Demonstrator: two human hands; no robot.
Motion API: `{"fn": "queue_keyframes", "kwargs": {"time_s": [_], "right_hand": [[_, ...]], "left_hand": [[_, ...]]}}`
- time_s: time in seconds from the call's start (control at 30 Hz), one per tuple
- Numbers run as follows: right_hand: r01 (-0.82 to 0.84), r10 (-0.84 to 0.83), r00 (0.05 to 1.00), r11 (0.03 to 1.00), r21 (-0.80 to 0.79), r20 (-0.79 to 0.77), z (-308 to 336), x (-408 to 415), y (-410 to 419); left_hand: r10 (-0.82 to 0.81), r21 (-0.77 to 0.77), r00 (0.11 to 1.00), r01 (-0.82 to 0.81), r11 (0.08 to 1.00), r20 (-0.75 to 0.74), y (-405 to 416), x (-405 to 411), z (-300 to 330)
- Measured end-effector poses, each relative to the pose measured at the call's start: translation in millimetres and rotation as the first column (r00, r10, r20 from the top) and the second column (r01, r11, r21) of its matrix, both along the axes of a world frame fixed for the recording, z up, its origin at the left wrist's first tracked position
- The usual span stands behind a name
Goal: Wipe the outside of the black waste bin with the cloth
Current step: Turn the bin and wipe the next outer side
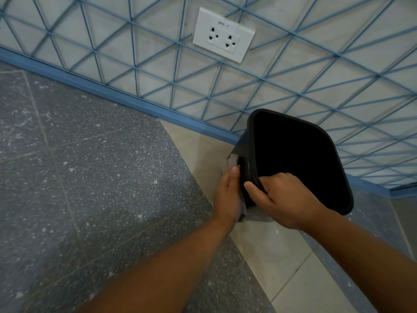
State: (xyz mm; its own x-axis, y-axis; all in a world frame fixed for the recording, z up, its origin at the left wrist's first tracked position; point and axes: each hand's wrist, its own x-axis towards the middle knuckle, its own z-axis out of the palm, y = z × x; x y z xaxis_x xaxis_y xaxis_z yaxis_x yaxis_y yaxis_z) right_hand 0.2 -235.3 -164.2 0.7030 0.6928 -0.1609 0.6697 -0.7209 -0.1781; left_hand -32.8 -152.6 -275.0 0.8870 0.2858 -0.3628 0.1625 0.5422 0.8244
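The right hand clenches the near rim of the black waste bin, which stands by the far wall right of centre. Just left, the left hand, fingers straight, presses the cloth flat against the bin's outer left side.

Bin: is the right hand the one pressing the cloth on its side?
No, the left hand presses the cloth against the bin wall, while the right hand grips the rim.
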Motion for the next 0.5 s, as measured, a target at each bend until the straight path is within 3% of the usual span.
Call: {"fn": "queue_keyframes", "kwargs": {"time_s": [0.07,0.23,0.33,0.5], "right_hand": [[0.005,-0.005,1.000,1.000,0.004,0.004,0.2,-0.3,1.4],[-0.006,0.007,1.000,1.000,-0.024,0.014,1.8,-1.2,1.5],[0.005,-0.004,1.000,1.000,-0.026,0.030,1.0,-1.3,3.2],[0.005,-0.003,0.999,0.999,-0.048,0.032,0.8,-1.3,1.3]], "left_hand": [[0.008,-0.040,0.999,-0.010,0.999,-0.041,0.0,5.2,1.0],[-0.019,0.021,0.999,0.018,1.000,0.038,-2.7,-3.0,4.7],[-0.030,-0.023,0.999,0.029,0.999,-0.026,6.7,9.2,-1.2],[-0.046,-0.001,0.998,0.046,0.999,0.040,-1.5,4.2,2.9]]}}
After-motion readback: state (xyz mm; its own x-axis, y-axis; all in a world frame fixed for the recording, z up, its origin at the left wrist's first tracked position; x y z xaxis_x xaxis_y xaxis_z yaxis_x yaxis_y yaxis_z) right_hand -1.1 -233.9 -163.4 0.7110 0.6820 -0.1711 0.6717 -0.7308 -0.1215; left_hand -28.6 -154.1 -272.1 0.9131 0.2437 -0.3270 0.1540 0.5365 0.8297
